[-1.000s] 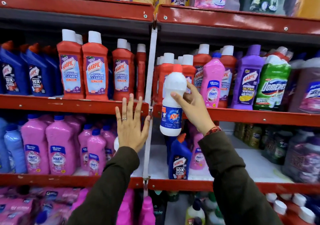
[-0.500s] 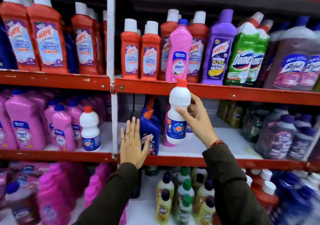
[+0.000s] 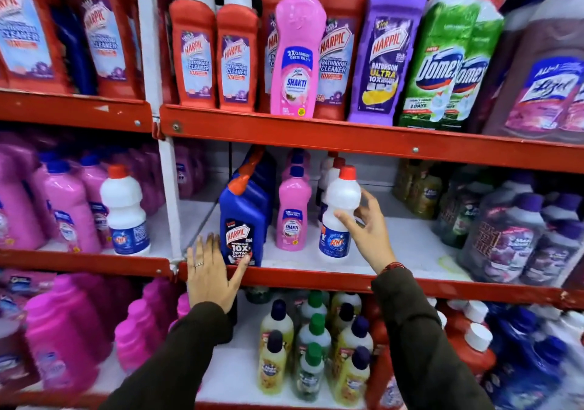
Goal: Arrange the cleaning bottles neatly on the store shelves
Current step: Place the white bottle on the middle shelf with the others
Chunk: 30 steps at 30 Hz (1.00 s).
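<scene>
My right hand (image 3: 366,229) is wrapped around a white bottle with a red cap and a blue Rin label (image 3: 339,210). The bottle stands upright on the white middle shelf (image 3: 395,251), just right of a pink Shakti bottle (image 3: 292,210). More white bottles stand in a row behind it. My left hand (image 3: 210,270) lies flat with fingers spread on the shelf's red front edge (image 3: 300,278), its thumb beside a blue Harpic bottle (image 3: 241,226). Another white Rin bottle (image 3: 126,212) stands in the left bay among pink bottles.
On the upper shelf stand red Harpic bottles (image 3: 194,49), one pink Shakti bottle (image 3: 298,46), a purple Harpic bottle (image 3: 387,49) and green Domex bottles (image 3: 442,65). Dark purple bottles (image 3: 512,235) fill the middle shelf's right end. Small yellow bottles (image 3: 303,349) stand below.
My right hand has brought the white bottle down from in front of the upper shelf edge into the middle shelf beside the pink bottle. The view has moved closer and lower.
</scene>
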Motion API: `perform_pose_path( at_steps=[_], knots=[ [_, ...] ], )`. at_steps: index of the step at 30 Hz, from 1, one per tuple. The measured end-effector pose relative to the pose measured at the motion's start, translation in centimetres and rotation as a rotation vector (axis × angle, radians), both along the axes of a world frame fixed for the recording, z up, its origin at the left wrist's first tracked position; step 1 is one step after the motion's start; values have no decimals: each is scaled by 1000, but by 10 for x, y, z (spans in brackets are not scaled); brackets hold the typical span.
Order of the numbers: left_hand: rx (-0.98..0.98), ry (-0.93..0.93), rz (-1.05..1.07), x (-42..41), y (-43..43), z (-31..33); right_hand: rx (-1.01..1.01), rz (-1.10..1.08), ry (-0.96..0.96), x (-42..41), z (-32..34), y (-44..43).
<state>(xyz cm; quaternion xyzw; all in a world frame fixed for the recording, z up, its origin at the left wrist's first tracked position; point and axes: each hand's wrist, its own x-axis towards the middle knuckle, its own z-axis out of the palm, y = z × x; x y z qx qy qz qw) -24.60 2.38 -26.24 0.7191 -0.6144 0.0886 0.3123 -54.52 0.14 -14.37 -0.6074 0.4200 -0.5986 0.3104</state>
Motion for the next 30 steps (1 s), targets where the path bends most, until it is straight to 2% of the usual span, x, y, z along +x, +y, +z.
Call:
perform_pose_path(
  at_steps=[13,30],
  knots=[
    [-38,-12,28,-1,-7,-7,42,-15,5,-12,-17,-73],
    [-15,-17,17,1,-6,-7,151,-26,114,-17,-17,-67]
  ],
)
